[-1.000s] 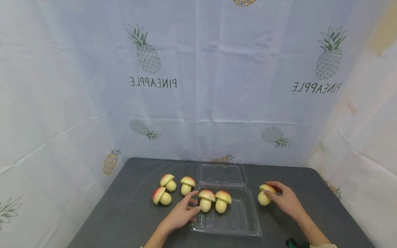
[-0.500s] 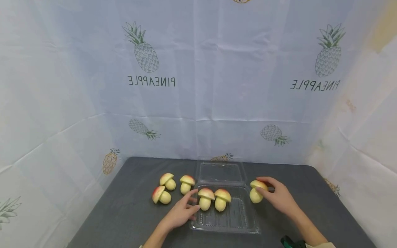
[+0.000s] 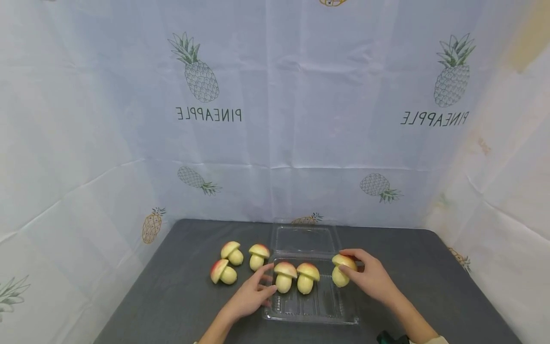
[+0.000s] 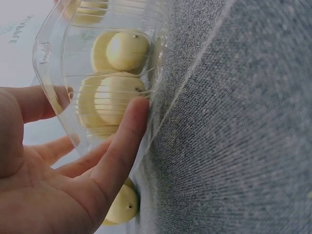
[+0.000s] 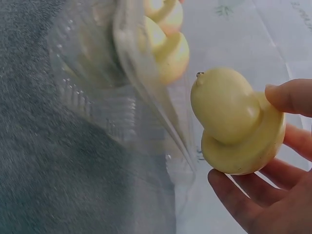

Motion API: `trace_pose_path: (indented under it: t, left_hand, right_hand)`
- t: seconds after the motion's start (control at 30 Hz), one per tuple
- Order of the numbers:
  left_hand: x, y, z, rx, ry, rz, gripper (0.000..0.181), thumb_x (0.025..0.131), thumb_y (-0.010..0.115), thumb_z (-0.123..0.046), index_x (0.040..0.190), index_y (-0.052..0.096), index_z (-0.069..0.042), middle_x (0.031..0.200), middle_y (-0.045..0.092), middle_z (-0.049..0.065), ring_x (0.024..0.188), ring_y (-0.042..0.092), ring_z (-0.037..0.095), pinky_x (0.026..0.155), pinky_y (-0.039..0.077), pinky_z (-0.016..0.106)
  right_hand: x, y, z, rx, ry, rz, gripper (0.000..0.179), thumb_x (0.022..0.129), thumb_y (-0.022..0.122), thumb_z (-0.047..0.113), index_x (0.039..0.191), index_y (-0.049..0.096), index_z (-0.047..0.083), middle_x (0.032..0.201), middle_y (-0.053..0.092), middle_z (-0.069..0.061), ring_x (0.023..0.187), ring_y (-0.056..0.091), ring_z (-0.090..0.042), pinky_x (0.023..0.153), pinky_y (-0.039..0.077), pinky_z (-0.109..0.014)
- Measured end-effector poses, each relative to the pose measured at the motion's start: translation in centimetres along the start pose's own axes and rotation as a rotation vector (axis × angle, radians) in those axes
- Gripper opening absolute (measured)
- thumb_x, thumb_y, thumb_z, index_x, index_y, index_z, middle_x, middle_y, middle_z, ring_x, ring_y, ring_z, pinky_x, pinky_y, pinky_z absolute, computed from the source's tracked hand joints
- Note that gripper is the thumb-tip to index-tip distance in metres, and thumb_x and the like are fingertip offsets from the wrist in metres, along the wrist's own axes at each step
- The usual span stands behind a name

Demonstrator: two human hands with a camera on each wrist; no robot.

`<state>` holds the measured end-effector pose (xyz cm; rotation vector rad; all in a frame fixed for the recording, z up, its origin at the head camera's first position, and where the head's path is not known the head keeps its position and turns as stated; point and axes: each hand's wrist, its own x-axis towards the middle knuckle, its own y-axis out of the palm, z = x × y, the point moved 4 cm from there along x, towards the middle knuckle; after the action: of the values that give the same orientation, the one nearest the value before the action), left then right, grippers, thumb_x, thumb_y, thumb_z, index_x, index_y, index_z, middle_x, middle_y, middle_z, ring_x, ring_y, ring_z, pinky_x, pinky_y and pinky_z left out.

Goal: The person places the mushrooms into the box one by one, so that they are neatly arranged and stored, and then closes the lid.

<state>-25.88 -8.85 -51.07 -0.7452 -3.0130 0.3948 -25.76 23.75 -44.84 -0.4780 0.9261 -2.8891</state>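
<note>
My right hand (image 3: 371, 277) pinches a toy mushroom (image 3: 341, 276) with a pale yellow stem and a red-tinged cap. It is above the right side of a clear plastic box (image 3: 331, 313); in the right wrist view this mushroom (image 5: 226, 105) is apart from the box rim. Two like mushrooms, the left one (image 3: 283, 283) and the right one (image 3: 305, 283), stand side by side in the box's left half. My left hand (image 3: 249, 296) grips the box's left edge. In the left wrist view, a fingertip (image 4: 139, 105) lies against the outer wall, and one digit reaches over the rim.
Three more mushrooms lie left of the box: one at the back (image 3: 232, 253), one in front (image 3: 223, 271) and one close to the box (image 3: 258, 257). The box's clear lid (image 3: 305, 239) is folded back. A pineapple-print cloth (image 3: 301, 119) encloses the dark table (image 3: 189, 296).
My right hand has carried the mushroom leftward, from the table right of the box to above the box's right side. My left hand stays at the box's left edge.
</note>
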Motion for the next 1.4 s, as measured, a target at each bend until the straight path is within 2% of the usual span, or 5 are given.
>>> trace_pose_path:
  t: [0.17,0.47,0.73,0.97,1.4]
  left_hand:
    - [-0.1,0.0,0.0,0.003,0.007,0.005,0.064,0.104,0.061,-0.022,0.158,0.031,-0.008,0.136,0.049,0.027,0.097,0.067,0.029,0.07,0.062,0.037]
    - [-0.1,0.0,0.0,0.006,0.008,0.001,0.064,0.103,0.062,-0.022,0.158,0.031,-0.009,0.136,0.049,0.028,0.096,0.068,0.03,0.07,0.062,0.037]
    - [-0.1,0.0,0.1,0.008,0.005,0.005,0.063,0.104,0.062,-0.022,0.158,0.032,-0.01,0.137,0.049,0.027,0.098,0.068,0.03,0.071,0.062,0.037]
    - [0.1,-0.1,0.1,0.009,0.004,0.013,0.064,0.104,0.061,-0.023,0.158,0.031,-0.009,0.137,0.049,0.027,0.096,0.068,0.029,0.072,0.062,0.037]
    - [0.0,0.1,0.1,0.016,-0.002,0.002,0.064,0.103,0.062,-0.023,0.158,0.031,-0.009,0.136,0.049,0.027,0.096,0.068,0.03,0.072,0.061,0.038]
  right_hand:
    - [0.2,1.3,-0.1,-0.013,-0.021,0.017,0.041,0.094,0.076,0.028,0.128,0.066,0.007,0.12,0.066,-0.003,0.104,0.065,-0.022,0.082,0.057,-0.028]
    - [0.7,3.0,-0.2,-0.076,-0.031,0.07,0.039,0.093,0.077,0.03,0.126,0.068,0.009,0.118,0.065,0.001,0.098,0.063,-0.014,0.078,0.055,-0.029]
    - [1.0,4.2,-0.5,-0.195,-0.041,0.112,0.04,0.092,0.078,0.028,0.127,0.068,0.01,0.121,0.065,0.0,0.104,0.064,-0.019,0.08,0.055,-0.032]
    - [1.1,4.7,-0.6,-0.326,-0.052,0.12,0.037,0.089,0.08,0.027,0.122,0.071,0.013,0.116,0.065,0.005,0.103,0.064,-0.019,0.08,0.056,-0.037]
    - [0.9,5.4,-0.2,-0.465,-0.107,0.083,0.035,0.085,0.084,0.018,0.117,0.072,0.012,0.115,0.065,0.0,0.109,0.061,-0.025,0.088,0.055,-0.044]
